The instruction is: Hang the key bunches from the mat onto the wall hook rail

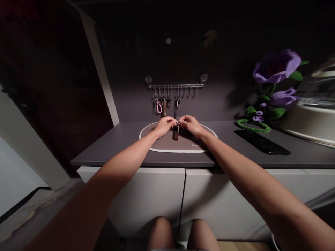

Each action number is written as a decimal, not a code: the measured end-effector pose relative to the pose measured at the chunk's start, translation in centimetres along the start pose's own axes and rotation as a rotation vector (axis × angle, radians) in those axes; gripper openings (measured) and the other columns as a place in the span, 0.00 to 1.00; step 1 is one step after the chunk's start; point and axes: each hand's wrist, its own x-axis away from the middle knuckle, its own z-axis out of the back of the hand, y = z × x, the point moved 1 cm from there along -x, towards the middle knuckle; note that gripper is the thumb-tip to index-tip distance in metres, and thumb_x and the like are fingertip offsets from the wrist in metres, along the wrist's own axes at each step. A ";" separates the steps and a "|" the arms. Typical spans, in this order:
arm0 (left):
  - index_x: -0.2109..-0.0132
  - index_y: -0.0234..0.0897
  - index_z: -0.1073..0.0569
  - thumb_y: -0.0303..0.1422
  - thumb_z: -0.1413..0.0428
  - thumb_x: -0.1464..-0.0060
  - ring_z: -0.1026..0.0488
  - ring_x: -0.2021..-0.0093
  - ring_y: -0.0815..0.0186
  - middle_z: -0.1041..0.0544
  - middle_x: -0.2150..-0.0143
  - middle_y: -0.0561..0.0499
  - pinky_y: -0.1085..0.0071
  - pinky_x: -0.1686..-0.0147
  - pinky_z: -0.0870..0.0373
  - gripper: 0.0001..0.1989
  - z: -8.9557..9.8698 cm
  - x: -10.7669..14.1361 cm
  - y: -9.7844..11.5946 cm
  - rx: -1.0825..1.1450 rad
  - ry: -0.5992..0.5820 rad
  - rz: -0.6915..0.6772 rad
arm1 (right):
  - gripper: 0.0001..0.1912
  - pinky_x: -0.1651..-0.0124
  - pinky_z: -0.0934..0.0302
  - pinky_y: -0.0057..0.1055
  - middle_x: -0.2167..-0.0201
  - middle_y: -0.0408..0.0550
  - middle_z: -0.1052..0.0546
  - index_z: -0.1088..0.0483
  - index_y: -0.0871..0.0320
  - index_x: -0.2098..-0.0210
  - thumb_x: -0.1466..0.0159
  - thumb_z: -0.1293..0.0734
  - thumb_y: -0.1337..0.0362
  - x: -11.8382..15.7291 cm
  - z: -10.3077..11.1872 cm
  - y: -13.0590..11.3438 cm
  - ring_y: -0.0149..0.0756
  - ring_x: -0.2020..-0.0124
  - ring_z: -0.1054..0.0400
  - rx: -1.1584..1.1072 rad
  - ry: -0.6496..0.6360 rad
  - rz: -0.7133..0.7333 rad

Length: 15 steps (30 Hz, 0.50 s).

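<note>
My left hand (164, 126) and my right hand (191, 125) meet above an oval mat (167, 144) with a white rim. Both pinch a small metal key ring (177, 122) between their fingertips. From it hang a key (178, 129) and a dark reddish-brown tag (176, 136). Just behind the hands, a rail with hooks (178, 85) is fixed to the wall. Several key sets hang there, one with a pink loop (159, 106), one with a brown strap (164, 108), and one dark set (178, 101) directly above my hands.
On the right of the counter (104, 150) lie a black phone (261, 142) and a green ring (253, 129) below purple flowers (278, 69). A large white, clear-topped container (314, 115) stands at the far right. White cabinet doors (146, 198) are below.
</note>
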 end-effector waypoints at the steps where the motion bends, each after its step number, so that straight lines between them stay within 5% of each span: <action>1: 0.66 0.30 0.29 0.35 0.47 0.52 0.38 0.76 0.75 0.28 0.73 0.52 0.78 0.76 0.43 0.10 0.0 0.0 -0.1 0.025 0.009 0.014 | 0.05 0.68 0.43 0.24 0.78 0.41 0.32 0.37 0.60 0.74 0.46 0.35 0.66 0.1 -0.1 0.0 0.25 0.76 0.40 -0.051 0.000 -0.019; 15: 0.63 0.30 0.26 0.44 0.43 0.58 0.39 0.77 0.75 0.29 0.75 0.52 0.76 0.77 0.44 0.21 -0.2 -0.1 0.0 0.113 0.052 0.022 | 0.14 0.66 0.44 0.23 0.77 0.38 0.34 0.35 0.60 0.73 0.53 0.30 0.58 -0.4 0.0 0.5 0.23 0.74 0.41 -0.243 0.015 0.059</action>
